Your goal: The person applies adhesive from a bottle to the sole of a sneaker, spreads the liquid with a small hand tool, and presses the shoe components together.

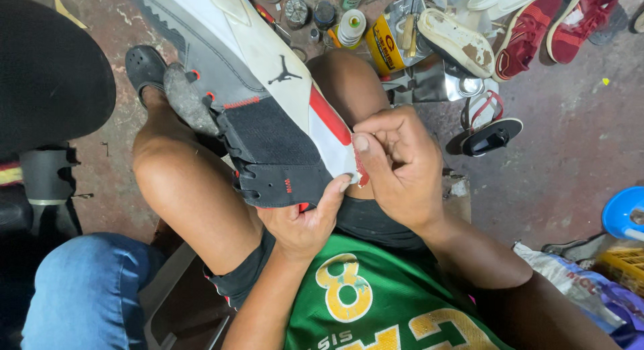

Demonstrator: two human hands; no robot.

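Green jersey fills the bottom of my head view, and just above it my two hands meet at the sneaker. It lies sole-side up across my bare knees, heel toward me and toe running off the top edge — grey and white, with a black mesh collar and a red strip. My left hand cups the heel from below, fingers curled under it and the thumb pressed up against the white edge. My right hand is bunched over the same corner, thumb and fingertips pinching the red and white edge of the heel. I can't tell whether anything small sits between those fingers.

The shoe covers most of my left knee and hides the floor beyond it. A black clog on my foot shows past the shoe's left side. To the left a dark seat crowds the frame, and another person's jeans sit at the lower left corner.

Beyond my knees the floor is cluttered: a yellow can with a brush standing in it, a thread spool, small jars, a worn white shoe and red shoes. A sandal lies near my right hand. At the right edge there is a blue bowl — beside it a yellow crate.
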